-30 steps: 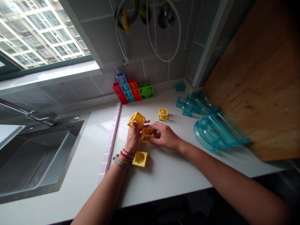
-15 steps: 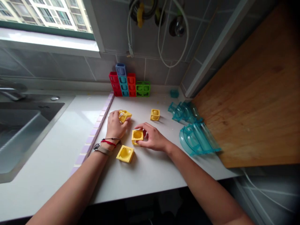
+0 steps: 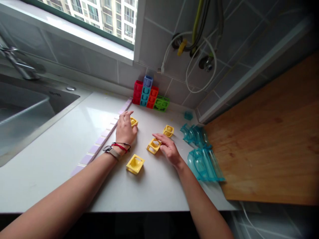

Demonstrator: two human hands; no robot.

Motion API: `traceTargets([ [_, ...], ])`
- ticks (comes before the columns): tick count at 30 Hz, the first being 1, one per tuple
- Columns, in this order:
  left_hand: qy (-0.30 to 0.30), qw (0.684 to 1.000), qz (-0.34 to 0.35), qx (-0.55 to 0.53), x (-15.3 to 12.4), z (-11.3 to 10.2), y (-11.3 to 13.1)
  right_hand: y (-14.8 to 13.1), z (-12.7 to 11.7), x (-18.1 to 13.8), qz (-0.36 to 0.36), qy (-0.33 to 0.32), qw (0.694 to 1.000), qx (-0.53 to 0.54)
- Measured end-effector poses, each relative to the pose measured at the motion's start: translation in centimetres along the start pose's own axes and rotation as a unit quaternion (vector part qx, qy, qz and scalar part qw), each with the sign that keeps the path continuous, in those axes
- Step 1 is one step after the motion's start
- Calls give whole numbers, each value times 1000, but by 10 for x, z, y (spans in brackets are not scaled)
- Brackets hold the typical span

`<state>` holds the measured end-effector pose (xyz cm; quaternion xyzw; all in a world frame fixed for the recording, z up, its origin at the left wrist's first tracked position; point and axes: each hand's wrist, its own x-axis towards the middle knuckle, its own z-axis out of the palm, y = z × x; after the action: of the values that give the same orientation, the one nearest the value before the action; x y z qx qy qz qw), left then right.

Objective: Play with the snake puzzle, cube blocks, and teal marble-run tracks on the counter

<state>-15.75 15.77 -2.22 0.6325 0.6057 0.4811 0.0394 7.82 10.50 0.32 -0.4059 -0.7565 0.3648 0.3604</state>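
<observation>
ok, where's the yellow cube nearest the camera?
Head view, centre: the yellow cube lies on the white counter, nearer than the left hand, beside its wrist.

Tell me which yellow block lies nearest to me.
The front yellow block, hollow side up, untouched. Farther back lie the covered block under the left hand, the tilted block at the right hand, and the rear block.

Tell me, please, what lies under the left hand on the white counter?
A yellow hollow block lies under the left hand, on the counter. Only one corner shows; the hand covers the rest, so the grip on it cannot be judged.
</observation>
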Motion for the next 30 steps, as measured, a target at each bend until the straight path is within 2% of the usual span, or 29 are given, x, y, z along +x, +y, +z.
traceTargets([
  [4,14,1000,-7,-6,-1,-7,13,-1,6,-3,8,126,992,-1],
  [8,28,994,71,-80,-5,-16,32,-7,5,3,-7,220,975,-37],
  [11,-27,985,100,-141,-11,-18,39,-14,-8,30,-34,239,967,-79],
  [14,-91,978,97,-162,-18,-13,41,-17,-27,82,-41,241,951,-190],
  [15,-106,976,97,-165,-20,-10,40,-16,-34,103,-32,231,940,-250],
  [18,-146,970,95,-172,-23,-4,39,-8,-52,164,-25,206,930,-304],
  [21,-163,968,83,-170,-24,-1,38,5,-62,208,-26,149,922,-357],
  [24,-171,969,68,-166,-23,1,37,20,-64,231,-23,73,911,-406],
  [27,-178,969,53,-163,-23,1,38,35,-60,240,-10,3,895,-445],
  [30,-187,968,42,-163,-23,2,39,46,-58,242,9,-26,877,-479],
])
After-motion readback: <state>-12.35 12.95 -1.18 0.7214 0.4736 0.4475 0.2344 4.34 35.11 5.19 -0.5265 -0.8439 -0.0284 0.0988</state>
